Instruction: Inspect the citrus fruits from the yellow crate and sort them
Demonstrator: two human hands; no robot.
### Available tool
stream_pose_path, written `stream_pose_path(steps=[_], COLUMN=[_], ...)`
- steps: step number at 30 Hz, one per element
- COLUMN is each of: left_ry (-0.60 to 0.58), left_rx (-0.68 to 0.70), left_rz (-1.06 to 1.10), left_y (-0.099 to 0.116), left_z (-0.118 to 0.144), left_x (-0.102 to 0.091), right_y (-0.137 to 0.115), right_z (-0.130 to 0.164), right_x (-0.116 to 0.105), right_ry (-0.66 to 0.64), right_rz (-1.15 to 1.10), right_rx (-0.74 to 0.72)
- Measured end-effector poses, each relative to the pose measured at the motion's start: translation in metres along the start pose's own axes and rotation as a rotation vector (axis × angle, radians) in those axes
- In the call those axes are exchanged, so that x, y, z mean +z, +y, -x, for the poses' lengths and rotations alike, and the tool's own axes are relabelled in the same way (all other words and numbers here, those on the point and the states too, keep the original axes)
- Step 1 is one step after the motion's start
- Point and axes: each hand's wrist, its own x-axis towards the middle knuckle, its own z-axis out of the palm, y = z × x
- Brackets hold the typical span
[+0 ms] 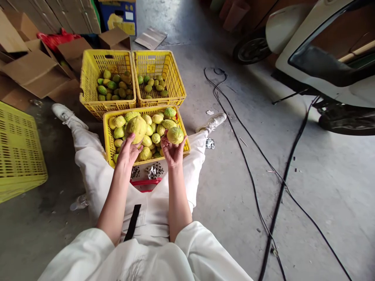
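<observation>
Head view shows both hands lifted over the near crate: left hand cradling a large yellow fruit, right hand gripping a smaller one. Seemingly mid-sorting; each likely needs its proper far crate.

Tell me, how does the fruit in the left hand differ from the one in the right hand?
The fruit in the left hand is clearly bigger than the fruit in the right hand. The left hand grips its fruit from below and behind; the right hand cradles its fruit on the fingertips. Both are yellow-green, roundish, held over the nearest yellow crate.
</observation>
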Motion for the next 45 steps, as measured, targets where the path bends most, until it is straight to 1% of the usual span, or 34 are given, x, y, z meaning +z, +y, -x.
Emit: stream_pose_path(steps=[2,5,8,13,16,20,22,26,28,30,33,35,40,43,45], left_ry=[-0.002,0.039,0.058,0.089,0.080,0.067,0.061,0.073,0.085,0.084,0.065,0.051,0.039,0.039,0.041], left_rx=[0.003,0.009,0.024,-0.011,-0.023,-0.008,0.002,-0.027,-0.046,-0.055,-0.049,-0.040,-0.053,-0.055,-0.059], left_rz=[0.004,0.019,0.030,0.066,0.101,0.155,0.147,0.083,0.065,0.062,0.062,0.053,0.005,-0.008,-0.001], left_y=[0.003,0.007,0.007,0.004,0.003,0.000,0.000,0.002,0.002,0.001,-0.002,-0.004,-0.006,-0.007,-0.006], left_z=[0.000,0.000,0.000,0.001,0.001,0.003,0.005,0.006,0.006,0.006,0.005,0.004,0.001,0.001,0.002], left_x=[0.000,0.002,0.004,0.007,0.008,0.007,0.007,0.011,0.013,0.014,0.013,0.010,0.006,0.008,0.010], right_y=[-0.003,-0.006,-0.006,-0.002,0.001,0.006,0.008,0.006,0.002,-0.001,-0.004,-0.005,-0.010,-0.014,-0.016], right_z=[0.001,0.004,0.007,0.007,0.003,0.000,-0.001,0.000,0.000,0.000,-0.001,-0.001,-0.001,-0.001,-0.001], right_x=[0.001,0.002,0.001,0.002,0.003,0.002,0.000,-0.003,-0.004,-0.005,-0.007,-0.007,-0.007,-0.005,-0.003], right_ry=[0.004,-0.045,-0.086,-0.062,-0.078,-0.134,-0.138,-0.103,-0.075,-0.047,-0.010,0.012,0.021,0.023,0.055], right_rz=[-0.063,-0.122,-0.109,-0.016,0.045,-0.025,-0.071,-0.108,-0.110,-0.117,-0.148,-0.155,-0.108,-0.084,-0.097], right_rx=[0.014,0.016,0.020,-0.010,-0.005,-0.039,-0.037,0.012,0.003,-0.051,-0.168,-0.196,-0.144,-0.076,-0.042])
